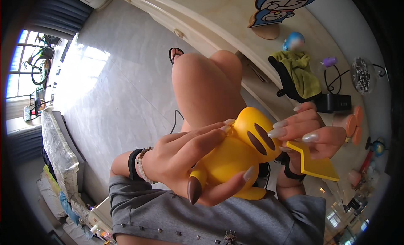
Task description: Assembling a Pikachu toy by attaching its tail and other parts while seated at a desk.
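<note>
Left fingers (204, 139) hold a yellow figure (225, 158), right fingers (296, 128) a zigzag piece (313, 164); cream desk (229, 17), sunlit grey floor (126, 85).

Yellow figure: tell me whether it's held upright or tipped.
Tipped: the yellow figure shows its striped back to the camera, its brown-tipped ear pointing toward the picture's lower edge.

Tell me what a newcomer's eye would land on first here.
Probably the glossy yellow rounded figure with brown stripes, held at lower centre by the left hand. A flat yellow zigzag piece stands out beside it, at the right hand. Next, likely the bright sunlit patch on the grey floor, upper left.
</note>
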Demonstrator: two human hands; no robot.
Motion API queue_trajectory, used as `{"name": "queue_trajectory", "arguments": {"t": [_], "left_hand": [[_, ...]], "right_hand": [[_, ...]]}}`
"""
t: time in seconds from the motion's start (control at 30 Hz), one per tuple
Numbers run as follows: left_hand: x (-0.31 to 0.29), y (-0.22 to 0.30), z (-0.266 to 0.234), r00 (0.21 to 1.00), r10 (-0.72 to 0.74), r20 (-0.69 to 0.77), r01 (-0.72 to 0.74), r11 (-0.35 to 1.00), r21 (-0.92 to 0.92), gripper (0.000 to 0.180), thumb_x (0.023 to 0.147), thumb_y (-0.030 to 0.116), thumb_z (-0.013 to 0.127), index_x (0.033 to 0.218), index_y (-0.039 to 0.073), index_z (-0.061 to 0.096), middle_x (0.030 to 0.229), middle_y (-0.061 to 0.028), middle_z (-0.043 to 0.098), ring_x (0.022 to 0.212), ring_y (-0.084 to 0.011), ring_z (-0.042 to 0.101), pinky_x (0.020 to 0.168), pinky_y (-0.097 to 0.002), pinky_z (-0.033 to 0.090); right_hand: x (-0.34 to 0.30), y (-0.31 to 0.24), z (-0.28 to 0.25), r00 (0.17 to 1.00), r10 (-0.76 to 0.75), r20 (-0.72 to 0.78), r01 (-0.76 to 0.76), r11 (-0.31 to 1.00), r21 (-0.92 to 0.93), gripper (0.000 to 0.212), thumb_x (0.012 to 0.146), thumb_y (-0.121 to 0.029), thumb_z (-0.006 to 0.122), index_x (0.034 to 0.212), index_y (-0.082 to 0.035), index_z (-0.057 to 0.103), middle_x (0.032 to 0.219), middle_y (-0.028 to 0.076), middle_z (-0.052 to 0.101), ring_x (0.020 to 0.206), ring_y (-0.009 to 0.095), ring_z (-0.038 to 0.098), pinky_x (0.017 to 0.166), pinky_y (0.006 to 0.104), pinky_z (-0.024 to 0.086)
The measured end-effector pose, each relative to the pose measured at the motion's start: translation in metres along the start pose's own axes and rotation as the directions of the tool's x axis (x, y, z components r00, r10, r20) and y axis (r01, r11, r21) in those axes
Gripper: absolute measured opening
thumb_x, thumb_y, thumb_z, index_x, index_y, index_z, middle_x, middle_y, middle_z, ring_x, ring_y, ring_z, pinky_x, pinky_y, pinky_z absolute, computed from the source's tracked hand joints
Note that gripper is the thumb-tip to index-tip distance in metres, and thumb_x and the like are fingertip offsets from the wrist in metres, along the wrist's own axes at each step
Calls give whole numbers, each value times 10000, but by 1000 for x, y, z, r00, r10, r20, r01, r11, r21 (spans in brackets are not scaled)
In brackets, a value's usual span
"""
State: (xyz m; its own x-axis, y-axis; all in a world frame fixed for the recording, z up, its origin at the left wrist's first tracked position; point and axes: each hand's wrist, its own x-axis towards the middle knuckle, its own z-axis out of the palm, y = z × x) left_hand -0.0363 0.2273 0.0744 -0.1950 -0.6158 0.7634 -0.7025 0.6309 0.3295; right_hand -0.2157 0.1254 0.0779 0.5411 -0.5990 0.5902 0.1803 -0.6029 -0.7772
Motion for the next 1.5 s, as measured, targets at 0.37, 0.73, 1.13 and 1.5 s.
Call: {"name": "queue_trajectory", "arguments": {"t": [0.37, 0.73, 1.13, 1.5], "left_hand": [[-2, -13, 1, 867, -434, 246, 469, 541, -699, 667, 646, 408, 690, 1145, 187, 308, 932, -234, 449, 780, -300, 535, 608, -344, 498], [4, -13, 24, 362, -908, 211, 4, -225, -974, 666, 791, 408, 471, 1325, 162, 156, 1022, -201, 500, 877, -308, 562, 722, -404, 513], [-8, -20, 12, 472, -800, 370, 217, -302, -928, 725, 749, 487, 488, 1317, 154, 183, 1237, -140, 364, 1006, -228, 480, 792, -326, 431], [24, 0, 39, 359, -933, 33, -126, -84, -989, 840, 735, 608, 455, 1333, 140, 96, 1092, -208, 448, 826, -265, 558, 660, -332, 523]], "right_hand": [[7, 19, 6, 1000, 15, 7, -14, 992, -125, 313, 767, -355, 584, 783, -75, 444, 627, 15, 581, 609, 132, 554, 938, 439, 296], [-2, 7, 24, 998, 24, 53, -30, 995, 98, 268, 689, -129, 672, 806, -116, 431, 769, 45, 614, 744, 165, 590, 901, 414, 339], [-19, -3, 29, 991, -66, 115, 76, 994, -83, 255, 656, -99, 695, 791, -151, 484, 797, -10, 599, 795, 160, 609, 827, 330, 403], [-34, -16, 26, 984, -104, 145, 141, 952, -272, 217, 684, -86, 676, 839, -81, 523, 945, 8, 598, 896, 124, 569, 824, 281, 426]]}}
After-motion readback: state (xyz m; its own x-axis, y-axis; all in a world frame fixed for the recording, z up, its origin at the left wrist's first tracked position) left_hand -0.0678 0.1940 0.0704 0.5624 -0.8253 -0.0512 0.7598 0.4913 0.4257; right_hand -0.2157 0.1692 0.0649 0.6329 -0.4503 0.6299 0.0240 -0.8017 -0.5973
